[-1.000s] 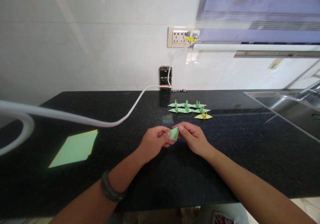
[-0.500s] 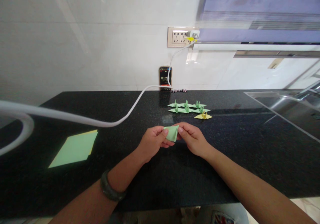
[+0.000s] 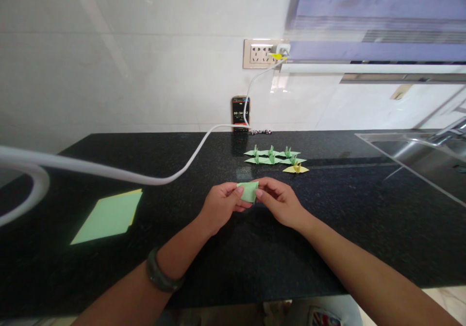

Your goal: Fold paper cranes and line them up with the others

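Paper (image 3: 248,191) between left hand (image 3: 221,207) and right hand (image 3: 283,202)

Arms (image 3: 345,253) fwd, angled in; L grip (image 3: 219,205) & R grip (image 3: 286,202) close tog., pinching, thumbs (image 3: 265,197) uppermost.

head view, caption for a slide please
Left hand and right hand hold folded green paper near paper cranes on a black counter.

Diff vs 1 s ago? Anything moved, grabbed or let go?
The folded green paper shows more of its face, reaching further left. The left hand's thumb has shifted slightly left; the right hand's thumb sits a little lower and further left. Nothing let go or newly grabbed. Unchanged: green cranes, yellow crane, flat sheets.
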Tool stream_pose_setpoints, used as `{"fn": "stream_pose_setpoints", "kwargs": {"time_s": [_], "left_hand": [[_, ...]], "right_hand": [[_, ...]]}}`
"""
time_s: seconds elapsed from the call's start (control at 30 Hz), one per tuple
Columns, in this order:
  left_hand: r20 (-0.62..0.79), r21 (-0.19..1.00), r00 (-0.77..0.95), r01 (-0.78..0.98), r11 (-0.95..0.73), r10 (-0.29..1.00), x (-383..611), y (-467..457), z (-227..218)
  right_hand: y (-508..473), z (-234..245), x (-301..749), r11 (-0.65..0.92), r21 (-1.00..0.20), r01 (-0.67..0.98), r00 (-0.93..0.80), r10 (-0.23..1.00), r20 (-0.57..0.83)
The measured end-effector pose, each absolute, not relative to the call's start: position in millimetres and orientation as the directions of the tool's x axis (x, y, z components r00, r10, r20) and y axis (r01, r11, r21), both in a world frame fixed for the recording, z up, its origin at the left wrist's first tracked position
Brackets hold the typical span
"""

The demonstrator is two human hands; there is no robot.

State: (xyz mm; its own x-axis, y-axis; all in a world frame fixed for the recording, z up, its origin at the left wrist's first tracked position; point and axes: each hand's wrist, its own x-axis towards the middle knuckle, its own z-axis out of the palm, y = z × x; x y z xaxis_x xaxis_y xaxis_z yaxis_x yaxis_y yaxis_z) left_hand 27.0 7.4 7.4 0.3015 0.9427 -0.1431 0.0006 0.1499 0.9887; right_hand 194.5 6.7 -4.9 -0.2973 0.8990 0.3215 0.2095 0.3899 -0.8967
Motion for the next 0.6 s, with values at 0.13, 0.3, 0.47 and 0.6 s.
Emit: {"fn": "stream_pose_setpoints", "kwargs": {"time_s": [0.13,0.3,0.47,0.6], "left_hand": [[-0.155,0.986,0.300,-0.006,0.164,0.941,27.3,7.1,10.0],[-0.167,0.985,0.296,0.000,0.174,0.941,27.6,6.5,11.6],[-0.166,0.984,0.291,-0.006,0.176,0.942,28.0,6.3,11.2],[-0.162,0.985,0.294,-0.015,0.174,0.942,27.8,6.5,10.5]], "right_hand": [[6.9,-3.2,196.7,0.420,-0.880,0.222,-0.324,0.883,0.340],[6.7,-0.5,198.1,0.470,-0.848,0.246,-0.342,0.860,0.378],[6.4,-0.3,198.1,0.486,-0.842,0.233,-0.364,0.847,0.388],[7.0,0.5,198.2,0.499,-0.834,0.236,-0.389,0.835,0.390]]}}
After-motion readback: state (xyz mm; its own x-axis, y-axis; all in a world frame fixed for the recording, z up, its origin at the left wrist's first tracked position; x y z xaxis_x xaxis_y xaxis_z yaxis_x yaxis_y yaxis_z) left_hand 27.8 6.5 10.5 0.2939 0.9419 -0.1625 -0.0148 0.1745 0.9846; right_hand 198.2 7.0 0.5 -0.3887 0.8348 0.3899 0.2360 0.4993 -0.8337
